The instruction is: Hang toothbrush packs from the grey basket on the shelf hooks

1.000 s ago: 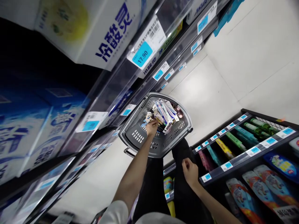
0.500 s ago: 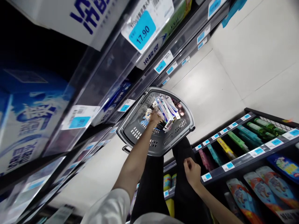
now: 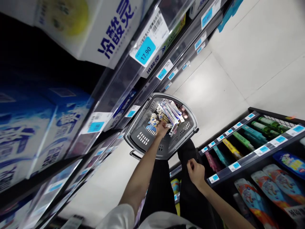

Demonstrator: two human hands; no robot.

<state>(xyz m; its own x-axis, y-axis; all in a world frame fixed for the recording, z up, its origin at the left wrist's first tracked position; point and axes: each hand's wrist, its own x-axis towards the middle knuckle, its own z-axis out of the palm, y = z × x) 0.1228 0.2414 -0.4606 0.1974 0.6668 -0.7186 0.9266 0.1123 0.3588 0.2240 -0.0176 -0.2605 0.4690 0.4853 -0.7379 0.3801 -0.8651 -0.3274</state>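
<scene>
Compared with half a second ago, the left hand [image 3: 162, 129] sits slightly nearer the wearer's side of the shopping basket [image 3: 135, 130], and the cream packs with blue print [image 3: 153, 120] show more plainly just left of its fingers. The shelf boxes have shifted in view, too, while the right hand [image 3: 195, 170] is posed much as before.

The left fingers reach in among the basket's contents; their tips are hidden, so I cannot tell whether they pinch anything. Slim white-and-purple packs [image 3: 173, 112] lean together just beyond and to the right of them, with round pinkish items [image 3: 183, 113] farther right. The right fingers are folded in a loose fist near the dark-trousered thigh [image 3: 187, 184].

To the left of the left fingers is a stretch of bare slotted wall; past it, the basket's rim is close to the price-tagged shelf edge [image 3: 119, 86]. Pale floor [image 3: 228, 82] opens beyond the fingers and the far rim. Shelved bottles [image 3: 250, 187] stand right of the right fingers.
</scene>
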